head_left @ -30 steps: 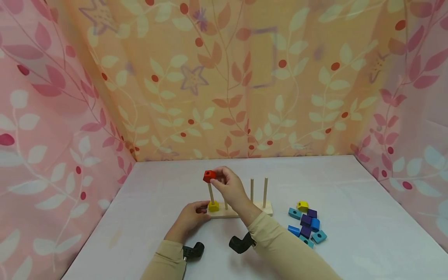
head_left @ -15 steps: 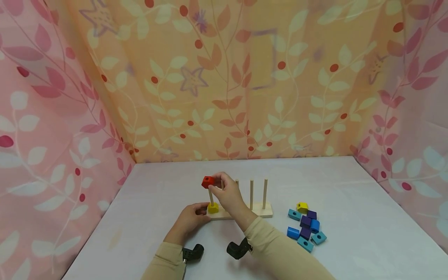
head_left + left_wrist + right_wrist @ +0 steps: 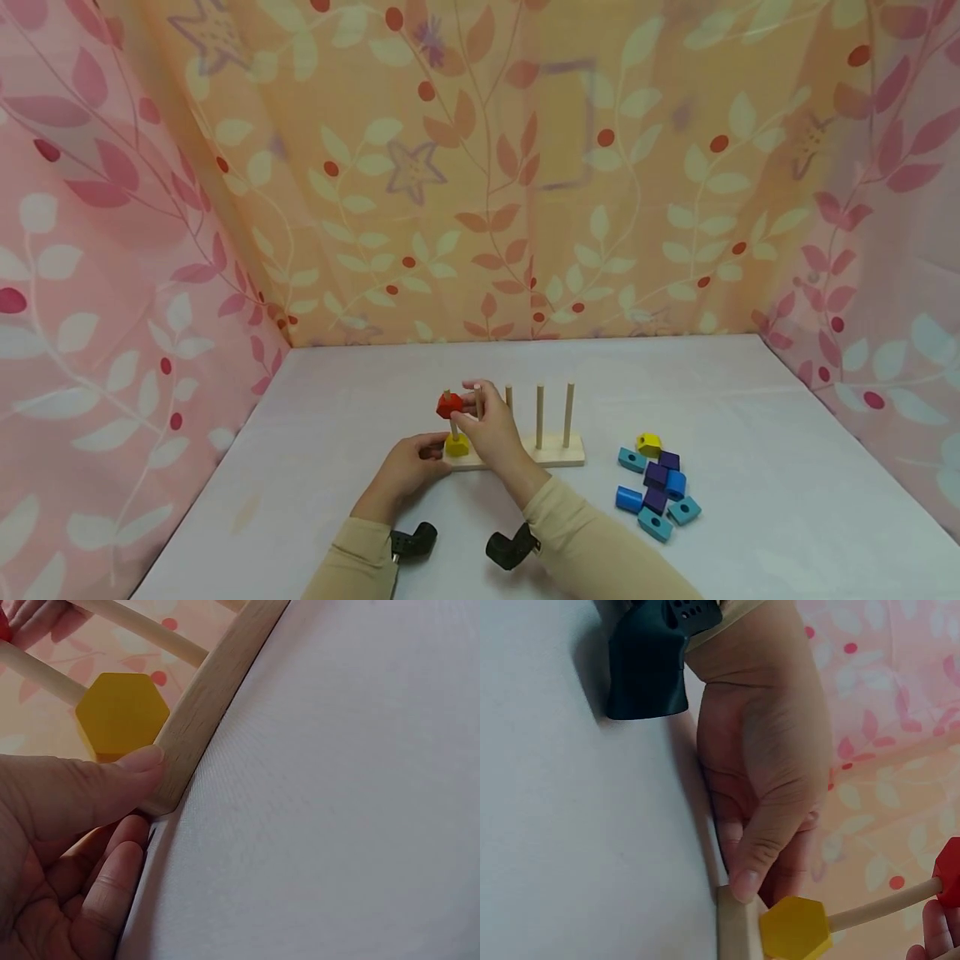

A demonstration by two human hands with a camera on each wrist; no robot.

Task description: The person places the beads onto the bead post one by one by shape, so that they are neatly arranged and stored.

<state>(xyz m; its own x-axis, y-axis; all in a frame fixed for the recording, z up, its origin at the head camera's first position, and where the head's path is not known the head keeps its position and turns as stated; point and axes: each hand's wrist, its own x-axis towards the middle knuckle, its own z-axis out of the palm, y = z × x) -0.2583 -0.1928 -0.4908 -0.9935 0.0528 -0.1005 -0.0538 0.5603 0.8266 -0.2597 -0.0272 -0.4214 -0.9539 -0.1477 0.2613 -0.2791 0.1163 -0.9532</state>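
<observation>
In the head view a pale wooden peg board (image 3: 558,452) with several upright pegs stands on the table. A yellow hexagonal block (image 3: 456,446) sits at the foot of its leftmost peg. Higher on that same peg is a red block (image 3: 449,406), the peg's tip poking out above it. My right hand (image 3: 495,429) pinches the red block between thumb and fingers. My left hand (image 3: 407,471) grips the board's left end; in the left wrist view its thumb (image 3: 97,784) presses the wood beside the yellow block, fingers curled at the end and partly hidden.
Right of the board lies a loose group of blocks: a yellow one (image 3: 648,444), several teal ones (image 3: 655,524), purple ones (image 3: 656,475) and blue ones (image 3: 628,498). A black device (image 3: 512,547) hangs at the right wrist. Patterned cloth (image 3: 487,167) encloses the table's back and sides.
The right hand has lowered the red block from the top of the leftmost peg to partway down it. The left hand stays on the board's end.
</observation>
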